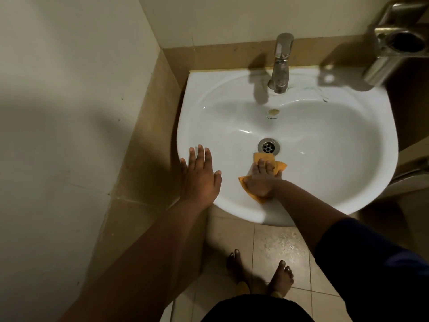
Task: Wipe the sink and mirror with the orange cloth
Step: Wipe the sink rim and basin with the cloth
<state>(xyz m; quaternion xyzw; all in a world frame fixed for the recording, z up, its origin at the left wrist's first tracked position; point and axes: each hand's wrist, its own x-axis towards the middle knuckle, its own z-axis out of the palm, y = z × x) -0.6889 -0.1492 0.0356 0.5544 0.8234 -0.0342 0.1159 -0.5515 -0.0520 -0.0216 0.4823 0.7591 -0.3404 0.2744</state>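
Observation:
A white ceramic sink [336, 177] fills the middle of the head view, with its drain [268, 145] near the centre. My right hand [261, 178] presses an orange cloth [279, 166] flat against the near inner slope of the bowl, just below the drain. Cloth corners stick out above and below the fingers. My left hand [199, 175] rests flat on the sink's left rim, fingers spread, holding nothing. No mirror is in view.
A steel tap [281, 63] stands at the back of the sink. A metal holder [399, 40] is fixed to the wall at the upper right. A beige wall stands close on the left. My bare feet [260, 275] are on the tiled floor below the sink.

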